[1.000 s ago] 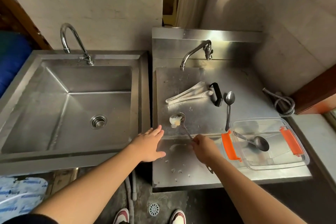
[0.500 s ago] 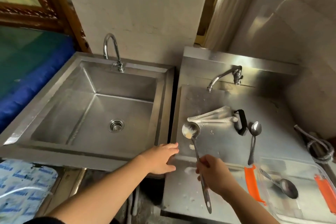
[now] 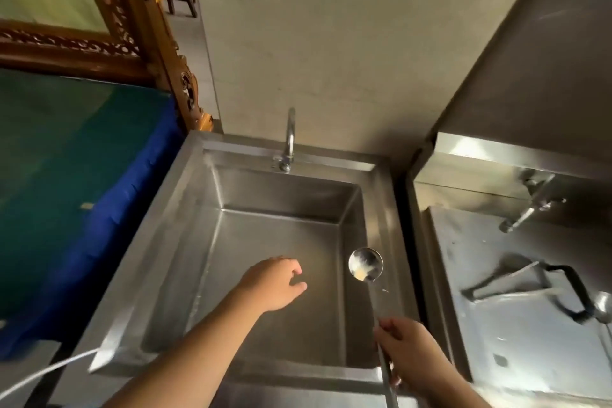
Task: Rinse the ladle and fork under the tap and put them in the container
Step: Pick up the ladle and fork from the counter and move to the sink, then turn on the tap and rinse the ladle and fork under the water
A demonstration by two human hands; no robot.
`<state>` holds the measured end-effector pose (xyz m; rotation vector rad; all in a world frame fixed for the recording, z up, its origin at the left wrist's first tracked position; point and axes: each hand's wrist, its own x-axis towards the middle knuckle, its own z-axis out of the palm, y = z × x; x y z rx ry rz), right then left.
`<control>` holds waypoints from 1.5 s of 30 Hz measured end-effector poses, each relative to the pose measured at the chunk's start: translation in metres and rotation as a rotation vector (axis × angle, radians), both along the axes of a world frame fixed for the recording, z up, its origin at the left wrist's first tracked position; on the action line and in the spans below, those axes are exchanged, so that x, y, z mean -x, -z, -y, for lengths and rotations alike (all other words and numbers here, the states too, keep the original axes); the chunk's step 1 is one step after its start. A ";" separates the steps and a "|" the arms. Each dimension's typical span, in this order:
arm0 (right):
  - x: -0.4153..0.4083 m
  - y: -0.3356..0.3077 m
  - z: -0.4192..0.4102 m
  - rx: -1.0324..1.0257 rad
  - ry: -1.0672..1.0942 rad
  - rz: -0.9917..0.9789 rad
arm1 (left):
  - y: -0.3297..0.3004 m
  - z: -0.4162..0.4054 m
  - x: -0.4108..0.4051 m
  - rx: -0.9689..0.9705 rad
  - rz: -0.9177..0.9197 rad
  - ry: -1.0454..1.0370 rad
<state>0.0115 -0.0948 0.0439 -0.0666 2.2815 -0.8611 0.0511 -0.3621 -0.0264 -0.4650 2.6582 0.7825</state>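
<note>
My right hand (image 3: pixel 409 346) grips the long handle of a steel ladle (image 3: pixel 366 264), whose bowl holds white and yellowish residue and hangs over the right side of the deep steel sink (image 3: pixel 185 242). My left hand (image 3: pixel 275 283) hovers over the middle of the basin, empty, fingers apart. The curved tap (image 3: pixel 289 139) stands at the sink's back rim and no water runs from it. On the steel counter (image 3: pixel 516 358) to the right lie blurred tongs (image 3: pixel 506 285). Neither fork nor container shows in this view.
A second tap (image 3: pixel 530 205) juts over the right counter, with a black-handled tool (image 3: pixel 573 291) beside the tongs. A blue and green covered surface (image 3: pixel 66 192) borders the sink on the left, under a carved wooden frame (image 3: pixel 142 30). A white cord (image 3: pixel 43 371) crosses the lower left.
My right hand has lifted the ladle off the counter and carried it left over the sink. My left hand moved from the counter edge to above the basin. The view swung left, losing the container.
</note>
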 end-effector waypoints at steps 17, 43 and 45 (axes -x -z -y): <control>0.033 -0.006 0.175 0.060 0.035 0.078 | 0.009 0.189 0.111 -0.071 -0.194 -0.291; 0.110 0.047 0.201 0.210 0.095 0.274 | 0.057 0.216 0.222 0.461 -0.127 0.074; 0.110 0.055 0.209 0.204 0.102 0.276 | 0.068 0.222 0.232 0.459 -0.134 0.126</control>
